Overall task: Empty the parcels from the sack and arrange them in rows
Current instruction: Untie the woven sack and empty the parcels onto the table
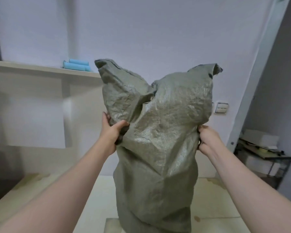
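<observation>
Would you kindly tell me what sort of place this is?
Probably a storeroom or parcel-sorting room: a woven sack is held above a pale table, blue rolls lie on a wall shelf, and a wire rack holds boxes.

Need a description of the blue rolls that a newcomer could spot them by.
Find the long pale shelf along the wall on the left of the view. Follow its top rightward until just before the upper corner of the grey-green woven sack: the light blue rolls lie there on their sides. Nothing else in view is that blue.
</observation>
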`<state>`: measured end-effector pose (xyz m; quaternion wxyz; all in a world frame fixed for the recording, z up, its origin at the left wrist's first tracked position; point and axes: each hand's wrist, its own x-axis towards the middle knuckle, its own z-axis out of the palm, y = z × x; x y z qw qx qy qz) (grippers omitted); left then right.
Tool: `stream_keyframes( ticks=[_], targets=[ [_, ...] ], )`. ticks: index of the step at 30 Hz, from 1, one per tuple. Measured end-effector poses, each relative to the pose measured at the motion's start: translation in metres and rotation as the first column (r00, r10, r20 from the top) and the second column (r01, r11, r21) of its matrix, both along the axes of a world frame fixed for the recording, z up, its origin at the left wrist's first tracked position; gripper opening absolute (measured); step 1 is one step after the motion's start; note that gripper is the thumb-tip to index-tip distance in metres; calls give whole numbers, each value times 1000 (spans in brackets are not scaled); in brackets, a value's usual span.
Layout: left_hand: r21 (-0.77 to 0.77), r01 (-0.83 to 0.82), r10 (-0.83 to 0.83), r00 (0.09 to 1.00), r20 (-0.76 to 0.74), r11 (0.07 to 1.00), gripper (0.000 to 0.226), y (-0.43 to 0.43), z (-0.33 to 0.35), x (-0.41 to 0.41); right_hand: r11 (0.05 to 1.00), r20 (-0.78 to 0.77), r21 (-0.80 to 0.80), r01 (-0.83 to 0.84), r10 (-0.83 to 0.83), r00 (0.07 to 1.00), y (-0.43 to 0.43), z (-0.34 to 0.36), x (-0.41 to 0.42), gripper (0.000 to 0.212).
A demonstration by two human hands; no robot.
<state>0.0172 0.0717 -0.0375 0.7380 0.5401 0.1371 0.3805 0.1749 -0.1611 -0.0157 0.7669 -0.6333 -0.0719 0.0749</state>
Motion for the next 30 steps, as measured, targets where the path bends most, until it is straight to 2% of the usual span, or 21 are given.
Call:
stream_keyframes(
  ticks=[3,7,9,10,13,15,18,19,21,24,27,30],
  targets=[
    [-24,34,-35,998,-43,999,64,-7,-6,3,998,-63,-64,1,-6,998,-11,-8,0,20],
    [-20,-8,6,995,-98,1000,90,-5,5,14,998,-81,-53,23,-27,996,-26,9,-9,21],
    [-45,-45,41,996,-75,998,94,8,7,29,999,-33,18,49,-49,998,-35,20,-9,50],
    [-58,-66,62,996,-62,996,93,9,14,33,997,-12,57,49,-48,999,-38,26,-10,57],
    [1,-136,135,987,-90,991,117,-15,52,21,992,19,119,-46,44,999,-37,50,-18,56],
    [83,-211,223,957,-186,974,130,-28,65,19,998,0,16,-66,66,998,-32,62,-15,81],
    [82,-246,259,891,-373,966,138,-33,69,20,973,-50,-219,-69,59,997,-22,71,-20,108],
    [76,-247,256,879,-401,966,133,-32,70,21,958,-53,-274,-82,70,996,-19,72,-22,108],
    [71,-244,251,877,-409,967,104,-32,75,23,948,-77,-301,-102,82,994,-14,78,-28,96],
    [102,-272,291,884,-365,957,59,-31,82,25,981,-38,-187,-50,44,998,-5,86,-32,72],
    [98,-246,264,918,-295,964,50,-35,92,25,996,72,-61,61,-57,996,3,89,-22,56],
    [102,-222,240,948,-209,970,51,-40,100,19,997,169,9,83,-83,982,9,100,-27,48]
  ],
)
